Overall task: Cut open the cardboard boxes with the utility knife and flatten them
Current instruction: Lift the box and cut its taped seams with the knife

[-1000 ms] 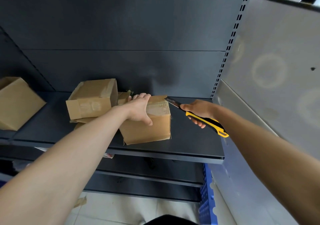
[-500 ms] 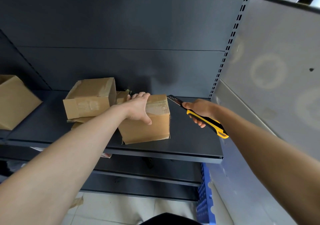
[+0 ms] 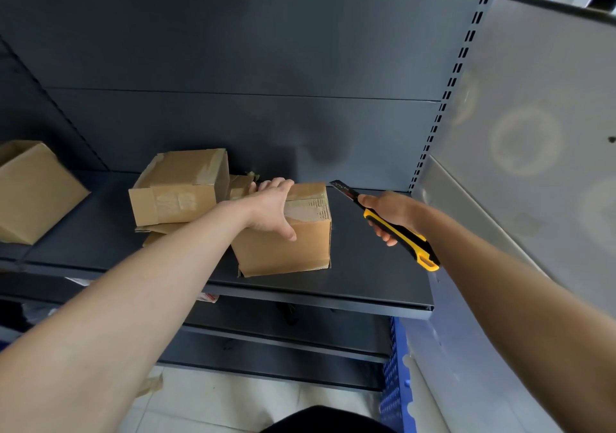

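A small taped cardboard box (image 3: 286, 246) stands on the dark metal shelf (image 3: 366, 276). My left hand (image 3: 270, 209) lies over its top left corner, thumb down the front face, gripping it. My right hand (image 3: 390, 212) is closed around a yellow and black utility knife (image 3: 396, 229). Its blade is out and points up and left, a short way right of the box's top edge and apart from it. A second taped box (image 3: 180, 185) sits to the left on flattened cardboard (image 3: 156, 232).
A third cardboard box (image 3: 30, 192) stands at the far left of the shelf. A grey side panel (image 3: 533, 132) and a slotted upright (image 3: 446, 99) close off the right. Lower shelves, a blue crate (image 3: 396, 382) and a tiled floor lie below.
The blade tip has drawn slightly away from the box's top right edge. My left hand stays on the box.
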